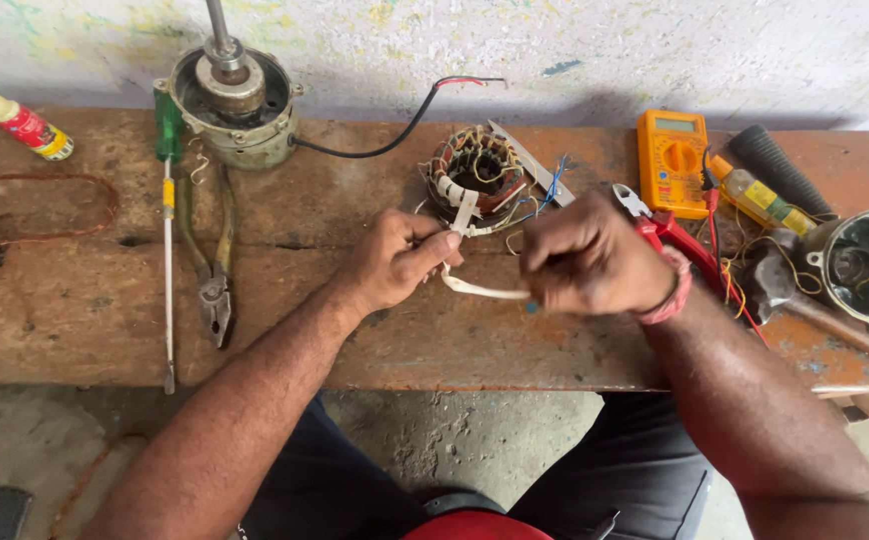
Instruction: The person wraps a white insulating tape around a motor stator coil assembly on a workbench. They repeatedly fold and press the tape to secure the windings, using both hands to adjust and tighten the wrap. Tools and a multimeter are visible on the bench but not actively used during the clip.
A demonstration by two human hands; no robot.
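Note:
My left hand (395, 260) and my right hand (585, 258) both pinch a white sleeve tube (480, 290) that sags between them over the worn wooden bench (75, 310). The tube runs up from my left thumb toward a round motor stator (477, 178) with copper windings and white wrapped leads, just beyond my hands. Thin blue and yellow wires trail from the stator toward my right hand. A red thread band circles my right wrist.
A motor housing with shaft (233, 100) and a black-red cable sits at back left. Green-handled screwdriver (168, 230) and pliers (213, 270) lie left. Orange multimeter (673, 160), red-handled cutters (670, 230), a small bottle (760, 198), a metal cup housing (867, 265) crowd the right. A glue tube (25, 125) lies far left.

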